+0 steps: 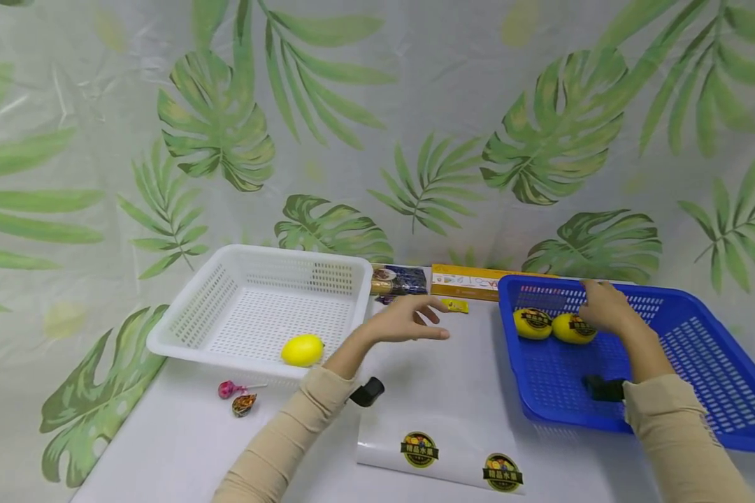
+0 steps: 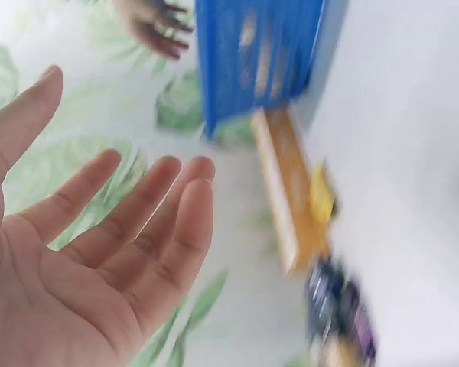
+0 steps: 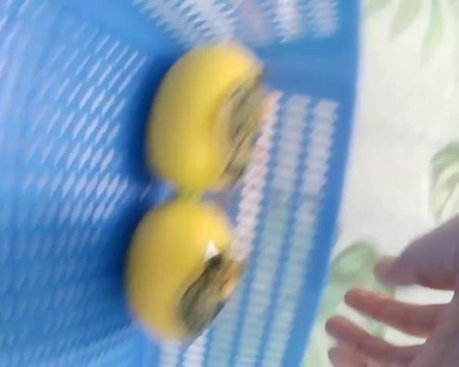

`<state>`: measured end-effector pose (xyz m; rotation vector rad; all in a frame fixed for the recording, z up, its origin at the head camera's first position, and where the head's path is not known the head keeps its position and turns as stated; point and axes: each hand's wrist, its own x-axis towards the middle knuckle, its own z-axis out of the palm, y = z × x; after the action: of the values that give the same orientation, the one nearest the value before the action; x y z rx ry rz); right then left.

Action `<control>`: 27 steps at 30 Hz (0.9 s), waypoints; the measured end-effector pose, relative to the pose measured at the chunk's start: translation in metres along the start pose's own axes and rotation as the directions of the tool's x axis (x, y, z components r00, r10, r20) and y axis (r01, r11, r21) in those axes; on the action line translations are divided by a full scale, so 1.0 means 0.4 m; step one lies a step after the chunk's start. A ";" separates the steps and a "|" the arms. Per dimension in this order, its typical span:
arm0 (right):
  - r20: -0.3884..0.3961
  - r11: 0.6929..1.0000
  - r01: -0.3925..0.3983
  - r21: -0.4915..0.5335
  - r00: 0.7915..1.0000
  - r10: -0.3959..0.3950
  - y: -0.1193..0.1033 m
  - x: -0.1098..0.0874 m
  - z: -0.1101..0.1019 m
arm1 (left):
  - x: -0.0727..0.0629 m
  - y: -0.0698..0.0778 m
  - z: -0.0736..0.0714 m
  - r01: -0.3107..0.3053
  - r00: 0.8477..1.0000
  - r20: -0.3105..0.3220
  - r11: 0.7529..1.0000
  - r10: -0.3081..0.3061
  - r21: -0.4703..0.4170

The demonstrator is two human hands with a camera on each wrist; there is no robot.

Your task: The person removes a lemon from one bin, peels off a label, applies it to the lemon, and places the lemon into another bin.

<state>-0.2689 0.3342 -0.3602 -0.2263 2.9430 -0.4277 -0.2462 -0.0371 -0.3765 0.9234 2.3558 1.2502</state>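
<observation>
My left hand (image 1: 409, 321) hangs over the table between two baskets, fingers spread and relaxed. Its bare palm (image 2: 61, 298) fills the lower left of the left wrist view. My right hand (image 1: 607, 307) is over the blue basket (image 1: 541, 384), beside two yellow fruits (image 1: 574, 328) bearing dark round labels. In the right wrist view its loosely bent fingers (image 3: 390, 310) hold nothing and lie apart from the labelled fruits (image 3: 176, 267). A lemon (image 1: 302, 350) lies in the front right corner of the white basket (image 1: 226, 356).
Between the baskets lies a white sheet (image 1: 440, 391) with round labels (image 1: 419, 449) at its front edge. Behind it are an orange box (image 1: 465, 281), dark packets (image 1: 409, 279) and a small yellow packet (image 1: 456, 305). A lollipop (image 1: 226, 389) and a wrapped candy (image 1: 244, 405) lie front left.
</observation>
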 end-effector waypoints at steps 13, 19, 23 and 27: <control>-0.167 0.852 0.359 0.381 0.933 -0.318 -0.281 0.087 0.044 | -0.175 -0.138 -0.341 0.280 0.944 -0.196 0.958 -0.265 0.056; -0.171 0.755 0.405 0.516 0.912 -0.373 -0.398 0.136 0.107 | -0.204 -0.224 -0.406 0.437 0.894 -0.123 0.899 -0.430 0.038; -0.148 0.689 0.410 0.598 0.901 -0.407 -0.470 0.158 0.164 | -0.213 -0.271 -0.426 0.589 0.808 -0.005 0.806 -0.590 0.065; -0.098 0.648 0.382 0.658 0.898 -0.430 -0.524 0.172 0.220 | -0.220 -0.302 -0.430 0.687 0.711 0.121 0.721 -0.693 0.090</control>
<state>-0.2939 0.1002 -0.3913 -0.7843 2.4309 -1.4600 -0.3220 -0.2520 -0.3801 0.0678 2.2617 0.7870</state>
